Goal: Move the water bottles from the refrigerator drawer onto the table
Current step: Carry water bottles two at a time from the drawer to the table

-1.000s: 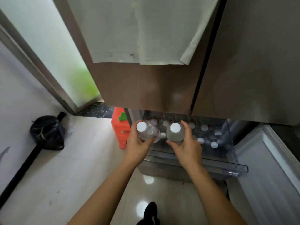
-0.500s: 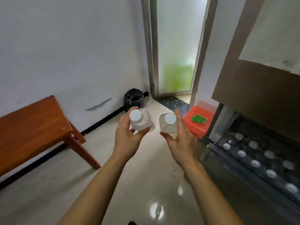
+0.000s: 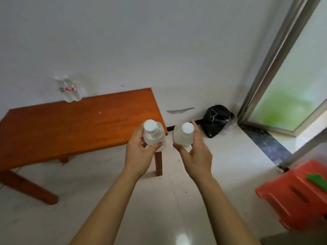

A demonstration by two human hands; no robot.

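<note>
My left hand grips a clear water bottle with a white cap, held upright over the right end of the brown wooden table. My right hand grips a second clear bottle with a white cap, just right of the table's corner, above the floor. Two more water bottles with red labels stand at the table's far edge against the wall. The refrigerator drawer is out of view.
A black bag lies on the floor in the corner by the wall. A frosted glass door stands at the right. A red plastic stool holding a green item sits at the lower right. The floor is pale tile.
The view has swung left from the refrigerator drawer to the table. Both hands, each still holding a bottle, have moved from the drawer toward the table's right end.
</note>
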